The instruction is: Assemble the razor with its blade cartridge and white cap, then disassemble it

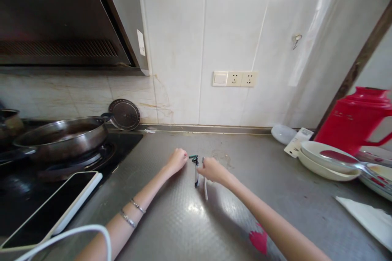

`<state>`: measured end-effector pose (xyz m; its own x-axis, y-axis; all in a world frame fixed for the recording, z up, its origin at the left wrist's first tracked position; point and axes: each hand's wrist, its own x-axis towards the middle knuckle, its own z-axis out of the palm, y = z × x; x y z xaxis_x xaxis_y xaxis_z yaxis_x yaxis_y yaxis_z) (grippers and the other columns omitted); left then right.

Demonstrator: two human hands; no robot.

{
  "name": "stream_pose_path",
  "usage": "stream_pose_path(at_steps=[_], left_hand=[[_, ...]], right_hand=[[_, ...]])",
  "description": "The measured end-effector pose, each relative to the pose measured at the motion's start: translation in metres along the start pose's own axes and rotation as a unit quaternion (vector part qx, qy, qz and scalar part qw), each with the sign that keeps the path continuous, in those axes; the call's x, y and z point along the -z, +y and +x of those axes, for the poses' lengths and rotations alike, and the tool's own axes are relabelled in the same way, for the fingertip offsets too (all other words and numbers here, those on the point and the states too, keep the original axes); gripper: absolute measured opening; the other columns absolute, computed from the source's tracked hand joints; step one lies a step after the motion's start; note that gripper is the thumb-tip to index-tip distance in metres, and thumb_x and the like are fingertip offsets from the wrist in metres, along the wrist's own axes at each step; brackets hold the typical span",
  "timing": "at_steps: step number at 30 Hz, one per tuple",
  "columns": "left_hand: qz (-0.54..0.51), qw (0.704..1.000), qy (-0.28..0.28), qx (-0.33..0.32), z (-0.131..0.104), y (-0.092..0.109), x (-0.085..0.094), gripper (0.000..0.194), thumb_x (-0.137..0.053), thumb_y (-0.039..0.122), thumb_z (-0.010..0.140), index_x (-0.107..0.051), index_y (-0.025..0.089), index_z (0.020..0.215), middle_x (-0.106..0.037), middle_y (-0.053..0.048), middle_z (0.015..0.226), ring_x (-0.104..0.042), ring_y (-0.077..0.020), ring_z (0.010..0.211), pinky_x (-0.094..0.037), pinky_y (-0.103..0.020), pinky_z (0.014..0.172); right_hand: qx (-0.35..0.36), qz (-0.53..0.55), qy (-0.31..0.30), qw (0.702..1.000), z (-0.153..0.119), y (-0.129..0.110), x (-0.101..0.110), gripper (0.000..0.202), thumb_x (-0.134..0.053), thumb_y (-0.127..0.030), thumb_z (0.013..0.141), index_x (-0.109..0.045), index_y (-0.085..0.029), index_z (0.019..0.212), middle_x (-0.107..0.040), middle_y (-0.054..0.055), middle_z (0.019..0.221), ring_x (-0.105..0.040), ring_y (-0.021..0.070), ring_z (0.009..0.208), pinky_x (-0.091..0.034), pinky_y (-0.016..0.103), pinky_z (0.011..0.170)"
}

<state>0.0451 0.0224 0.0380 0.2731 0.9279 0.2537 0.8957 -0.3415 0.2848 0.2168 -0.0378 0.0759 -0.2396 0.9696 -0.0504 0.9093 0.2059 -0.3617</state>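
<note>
My left hand (177, 160), with two bracelets on the wrist, is curled closed just above the steel counter. Its fingertips come up to a short dark green piece (192, 156); whether they grip it is too small to tell. A slim black-and-silver thing (196, 173) extends below that piece, between my two hands; its kind is unclear. On the right, my right hand (213, 169) is closed, its fingers against the slim thing. A thin white strip (206, 190) shows beneath this hand. What lies inside its fingers is hidden.
A pan (69, 140) sits on the black stove at left, beneath the range hood (61, 16). A phone (52, 212) and white cable (92, 227) are near my left arm. At right stand white bowls (324, 167), a red thermos (355, 120) and white paper (367, 218).
</note>
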Motion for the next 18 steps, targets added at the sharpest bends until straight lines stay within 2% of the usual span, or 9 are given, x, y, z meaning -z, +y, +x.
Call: stream_pose_path(at_steps=[3,5,10,14,18], left_hand=[[0.010,1.000,0.008,-0.017,0.003,-0.007,-0.007,0.020,-0.050,0.021,0.078,-0.069,0.015,0.085,-0.066,-0.010,0.090,-0.056,-0.0216,0.092,-0.041,-0.029,0.077],[0.009,0.999,0.009,-0.049,0.007,-0.011,-0.012,0.019,-0.050,0.021,0.078,-0.069,0.016,0.083,-0.065,-0.009,0.088,-0.054,-0.0208,0.090,-0.040,-0.029,0.078],[0.014,0.993,0.007,-0.121,0.016,-0.016,-0.019,0.019,-0.051,0.022,0.080,-0.069,0.017,0.076,-0.062,-0.007,0.080,-0.051,-0.0192,0.084,-0.039,-0.029,0.077],[0.030,0.991,0.022,-0.131,0.016,-0.014,-0.022,0.020,-0.050,0.024,0.081,-0.068,0.017,0.078,-0.061,-0.008,0.084,-0.049,-0.0199,0.087,-0.039,-0.029,0.076],[0.030,0.992,0.012,-0.125,0.019,-0.014,-0.023,0.021,-0.050,0.025,0.081,-0.069,0.018,0.078,-0.061,-0.007,0.084,-0.049,-0.0196,0.087,-0.039,-0.029,0.075]], right_hand=[[0.006,0.047,0.014,0.999,-0.002,0.018,0.017,0.031,-0.044,-0.025,0.076,-0.062,-0.012,0.054,-0.064,0.010,0.051,-0.057,0.0140,0.043,-0.038,0.021,0.043],[-0.003,0.076,0.032,0.997,-0.004,0.033,0.026,0.032,-0.044,-0.024,0.074,-0.058,-0.014,0.048,-0.058,0.006,0.042,-0.051,0.0112,0.035,-0.036,0.020,0.040],[-0.023,0.125,0.053,0.990,-0.009,0.062,0.035,0.024,-0.045,-0.022,0.070,-0.055,-0.015,0.049,-0.050,-0.001,0.036,-0.045,0.0084,0.030,-0.034,0.018,0.037],[-0.027,0.147,0.050,0.987,-0.011,0.075,0.033,0.021,-0.045,-0.022,0.069,-0.055,-0.016,0.052,-0.049,-0.003,0.037,-0.044,0.0076,0.029,-0.033,0.017,0.036],[-0.022,0.158,0.052,0.986,-0.012,0.083,0.027,0.021,-0.046,-0.020,0.069,-0.054,-0.016,0.051,-0.048,-0.003,0.035,-0.044,0.0073,0.029,-0.035,0.017,0.040]])
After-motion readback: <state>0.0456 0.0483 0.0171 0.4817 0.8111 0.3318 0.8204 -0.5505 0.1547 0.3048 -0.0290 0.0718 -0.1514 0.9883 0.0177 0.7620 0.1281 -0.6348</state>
